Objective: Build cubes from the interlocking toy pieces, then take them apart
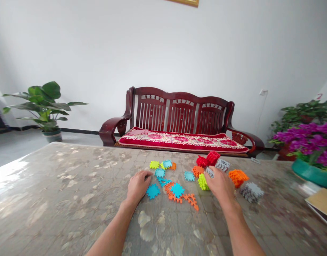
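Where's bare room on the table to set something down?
Widest: the table left of the left hand. Also between the forearms, nearer than the closest orange piece. Smaller: between the rightmost grey stack and flowerpot. Crowded: around the right hand, by the red pieces and green stack.

Can see only the bottom of a gold frame [189,2], cut off above. Cannot tell holding from touching between the right hand [221,184] and the partly covered gray stack [209,172]. Cannot follow purple flowers [311,141] past the right edge, nor the bench [181,111] behind the tabletop [86,185].
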`<state>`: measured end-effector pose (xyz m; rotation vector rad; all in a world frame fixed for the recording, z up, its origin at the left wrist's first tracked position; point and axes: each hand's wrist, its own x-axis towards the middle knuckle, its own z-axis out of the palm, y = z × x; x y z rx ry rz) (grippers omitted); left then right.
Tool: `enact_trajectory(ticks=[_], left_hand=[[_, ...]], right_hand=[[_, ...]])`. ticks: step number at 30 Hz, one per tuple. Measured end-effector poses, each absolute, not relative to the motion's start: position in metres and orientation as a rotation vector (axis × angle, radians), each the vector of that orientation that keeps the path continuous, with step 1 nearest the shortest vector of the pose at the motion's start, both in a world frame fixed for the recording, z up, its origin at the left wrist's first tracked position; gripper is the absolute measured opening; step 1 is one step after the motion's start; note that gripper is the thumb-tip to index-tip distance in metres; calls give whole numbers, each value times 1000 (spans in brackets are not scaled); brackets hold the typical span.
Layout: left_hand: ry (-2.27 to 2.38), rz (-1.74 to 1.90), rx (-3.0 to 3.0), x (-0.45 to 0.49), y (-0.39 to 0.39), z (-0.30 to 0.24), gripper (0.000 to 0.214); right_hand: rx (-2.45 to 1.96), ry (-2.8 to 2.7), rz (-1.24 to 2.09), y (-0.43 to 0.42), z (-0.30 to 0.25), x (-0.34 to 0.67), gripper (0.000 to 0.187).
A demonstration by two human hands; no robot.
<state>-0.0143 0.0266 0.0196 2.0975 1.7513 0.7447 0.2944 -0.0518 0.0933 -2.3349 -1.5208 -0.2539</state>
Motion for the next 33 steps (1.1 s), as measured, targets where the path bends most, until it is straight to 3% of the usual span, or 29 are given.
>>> enact_trajectory(ticks=[13, 27, 33], left_hand=[[1760, 765, 2100, -14, 27, 17, 28], [1744, 812, 2075, -14, 29, 12, 28], [1683, 1155, 2060, -12, 29, 17, 33]], right_hand=[[-1836, -1919, 89, -46, 46, 214, 35], [-1822, -2049, 0, -53, 19, 198, 36], [-1787, -2043, -78, -51, 16, 196, 32]])
